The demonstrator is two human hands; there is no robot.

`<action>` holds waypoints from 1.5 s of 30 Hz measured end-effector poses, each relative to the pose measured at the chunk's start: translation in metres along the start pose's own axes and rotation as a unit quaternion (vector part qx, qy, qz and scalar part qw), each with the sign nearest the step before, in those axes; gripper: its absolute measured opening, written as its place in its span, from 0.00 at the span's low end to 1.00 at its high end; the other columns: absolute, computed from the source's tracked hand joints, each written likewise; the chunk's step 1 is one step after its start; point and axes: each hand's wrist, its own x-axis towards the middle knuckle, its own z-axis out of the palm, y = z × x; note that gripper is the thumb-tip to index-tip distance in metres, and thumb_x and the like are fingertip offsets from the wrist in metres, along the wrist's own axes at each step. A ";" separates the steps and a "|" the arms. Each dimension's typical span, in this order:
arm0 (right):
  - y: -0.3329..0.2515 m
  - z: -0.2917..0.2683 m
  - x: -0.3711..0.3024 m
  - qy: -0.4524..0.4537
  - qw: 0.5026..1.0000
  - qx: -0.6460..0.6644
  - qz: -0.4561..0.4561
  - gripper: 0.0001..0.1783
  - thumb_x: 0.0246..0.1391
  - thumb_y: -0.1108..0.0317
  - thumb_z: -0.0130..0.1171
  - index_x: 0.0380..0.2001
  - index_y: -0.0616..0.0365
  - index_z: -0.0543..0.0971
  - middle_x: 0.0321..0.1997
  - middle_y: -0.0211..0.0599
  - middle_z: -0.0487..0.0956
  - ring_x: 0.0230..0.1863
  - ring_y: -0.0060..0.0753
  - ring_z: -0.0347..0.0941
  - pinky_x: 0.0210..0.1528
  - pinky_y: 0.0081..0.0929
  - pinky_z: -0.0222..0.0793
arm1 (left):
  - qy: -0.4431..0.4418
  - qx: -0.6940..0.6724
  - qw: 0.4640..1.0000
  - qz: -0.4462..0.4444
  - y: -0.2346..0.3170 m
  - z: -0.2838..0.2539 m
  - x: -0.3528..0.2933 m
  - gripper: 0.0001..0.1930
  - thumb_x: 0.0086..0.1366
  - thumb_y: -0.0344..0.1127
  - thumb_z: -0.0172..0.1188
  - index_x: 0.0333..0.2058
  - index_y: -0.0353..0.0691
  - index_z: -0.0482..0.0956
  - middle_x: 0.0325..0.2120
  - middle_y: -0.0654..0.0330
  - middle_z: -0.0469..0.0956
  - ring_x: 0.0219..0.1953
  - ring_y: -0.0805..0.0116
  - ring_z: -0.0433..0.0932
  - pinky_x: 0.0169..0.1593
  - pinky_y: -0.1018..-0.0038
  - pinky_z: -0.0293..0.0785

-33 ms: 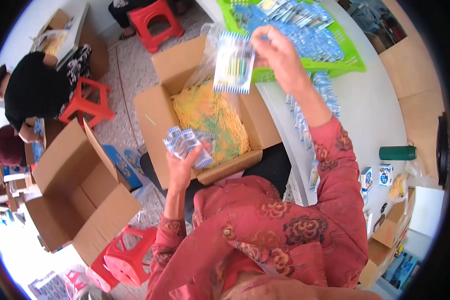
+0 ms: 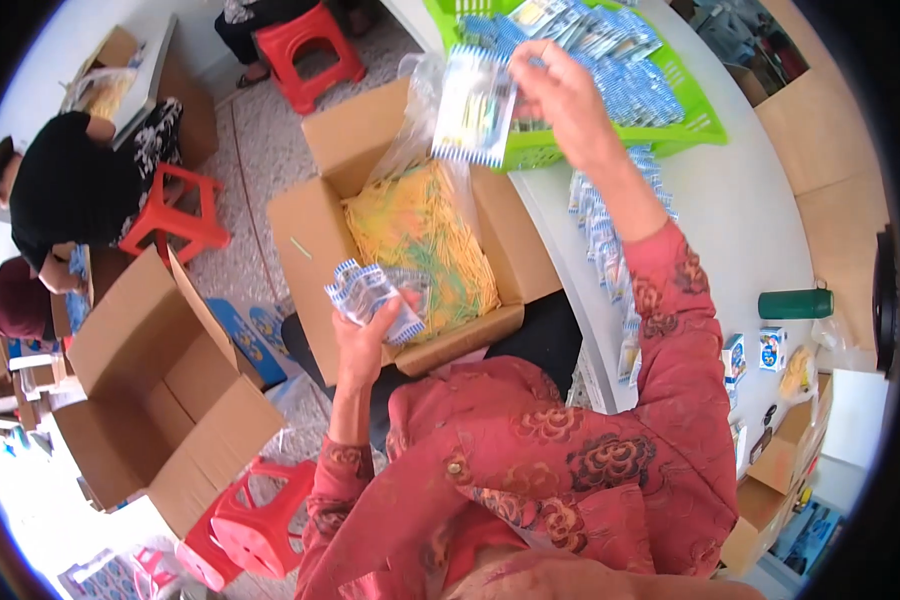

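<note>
My right hand [image 2: 573, 108] is raised beside the green basket, its thumb and fingers pinching the edge of a clear packet [image 2: 473, 105] with blue-striped ends. A few thin yellow and green sticks show inside the packet. Lower down, my left hand [image 2: 362, 342] is closed around several similar packets [image 2: 368, 298], held over the near left side of an open cardboard box [image 2: 470, 335]. Loose thin sticks [image 2: 425, 240], mostly yellow with some green, fill this box, which has a clear plastic liner [image 2: 423, 105] bunched at its far side.
A green basket [image 2: 705, 125] heaped with packets [image 2: 630, 90] stands on the white table [image 2: 725, 225]; more packets [image 2: 600, 230] lie along its near edge. An open cardboard box [image 2: 165, 385] and red stools [image 2: 315, 55] are at left. People sit beyond. A green bottle [image 2: 795, 304] lies right.
My right hand has shifted slightly upward with its packet, whose lower end has swung a little to the right. My left hand stays nearly in place with its packets.
</note>
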 end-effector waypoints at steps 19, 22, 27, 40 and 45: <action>0.105 -0.150 0.202 0.364 0.725 -0.555 -0.185 0.14 0.44 0.65 0.55 0.33 0.61 0.73 0.37 0.49 0.75 0.40 0.50 0.71 0.45 0.37 0.65 | 0.039 0.038 0.998 0.015 0.004 0.010 -0.001 0.08 0.55 0.25 0.56 0.35 0.32 0.72 0.28 0.57 0.77 0.31 0.71 0.77 0.37 0.74 0.73; 0.071 -0.104 0.164 0.230 0.782 -0.507 -0.280 0.12 0.49 0.63 0.53 0.37 0.56 0.71 0.39 0.44 0.75 0.40 0.46 0.72 0.46 0.38 0.66 | 0.059 0.040 0.997 0.022 0.005 0.011 0.008 0.09 0.54 0.26 0.58 0.35 0.31 0.72 0.27 0.58 0.78 0.30 0.73 0.76 0.36 0.75 0.74; 0.009 0.034 0.005 -0.197 0.928 -0.302 -0.097 0.15 0.47 0.65 0.59 0.39 0.56 0.74 0.35 0.32 0.75 0.35 0.22 0.71 0.40 0.19 0.66 | 0.055 0.012 0.998 0.019 0.008 0.009 0.011 0.11 0.51 0.27 0.63 0.34 0.30 0.76 0.26 0.59 0.78 0.27 0.74 0.77 0.33 0.78 0.74; 0.038 0.095 -0.091 -0.275 0.926 -0.238 -0.096 0.08 0.42 0.71 0.61 0.25 0.62 0.73 0.20 0.38 0.72 0.22 0.29 0.70 0.25 0.26 0.63 | 0.002 0.046 0.999 0.028 0.009 0.012 -0.016 0.12 0.51 0.27 0.63 0.36 0.34 0.77 0.28 0.65 0.77 0.30 0.80 0.74 0.35 0.81 0.72; 0.030 0.090 -0.092 -0.286 0.921 -0.234 -0.122 0.08 0.41 0.74 0.61 0.26 0.62 0.73 0.22 0.39 0.73 0.24 0.31 0.71 0.27 0.26 0.64 | -0.003 0.029 0.999 0.021 0.010 0.005 -0.024 0.13 0.51 0.28 0.63 0.37 0.34 0.75 0.28 0.66 0.76 0.30 0.80 0.72 0.34 0.81 0.71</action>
